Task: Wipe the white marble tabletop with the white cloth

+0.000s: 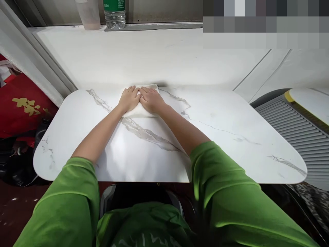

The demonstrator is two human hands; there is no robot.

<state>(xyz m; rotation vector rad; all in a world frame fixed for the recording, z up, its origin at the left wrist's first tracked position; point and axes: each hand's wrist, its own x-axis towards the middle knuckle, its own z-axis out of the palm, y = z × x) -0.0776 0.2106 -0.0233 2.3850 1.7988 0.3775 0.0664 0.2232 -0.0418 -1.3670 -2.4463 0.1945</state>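
A folded white cloth (139,111) lies at the far edge of a white tabletop (226,147) with grey-brown marbled veins. My left hand (130,98) rests flat on the cloth's left part, fingers stretched forward. Beside it, my right hand (151,99) lies flat over the right part of the cloth. The two hands touch near the thumbs and index fingers. Between and below them the cloth's near edge shows; much of the rest is covered by the hands. Both arms reach straight forward across the table.
A white wall panel (154,55) borders the table's far side. On the ledge above stand a plastic bottle (114,19) with a green label and a translucent cup (89,15). A red bag (23,106) sits at left, a grey ridged panel (290,133) at right.
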